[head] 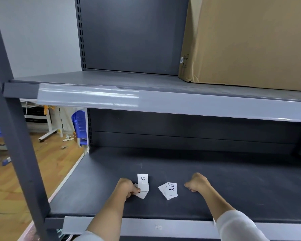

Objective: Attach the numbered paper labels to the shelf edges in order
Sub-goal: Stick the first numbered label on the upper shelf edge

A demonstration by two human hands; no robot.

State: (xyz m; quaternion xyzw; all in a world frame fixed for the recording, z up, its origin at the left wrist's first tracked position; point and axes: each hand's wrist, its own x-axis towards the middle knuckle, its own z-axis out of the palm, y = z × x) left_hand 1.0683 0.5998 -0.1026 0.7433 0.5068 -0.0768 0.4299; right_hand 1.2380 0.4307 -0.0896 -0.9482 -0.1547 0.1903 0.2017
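Observation:
Two small heaps of white paper labels lie on the dark lower shelf (233,180). My left hand (127,186) pinches the left heap, whose top label (143,182) reads "10". The right heap (169,190) lies loose, its top label marked with a handwritten number. My right hand (197,182) rests on the shelf to the right of that heap, fingers curled, holding nothing. The upper shelf's grey edge strip (146,101) runs across the middle of the view. The lower shelf's edge strip (172,226) is near my arms, and a small label (158,227) sits on it.
A large cardboard box (250,40) stands on the upper shelf at the right. A dark upright post (16,136) of the rack is at the left. Beyond it are a wooden floor (47,162), stacked blue chairs (79,126) and scattered debris.

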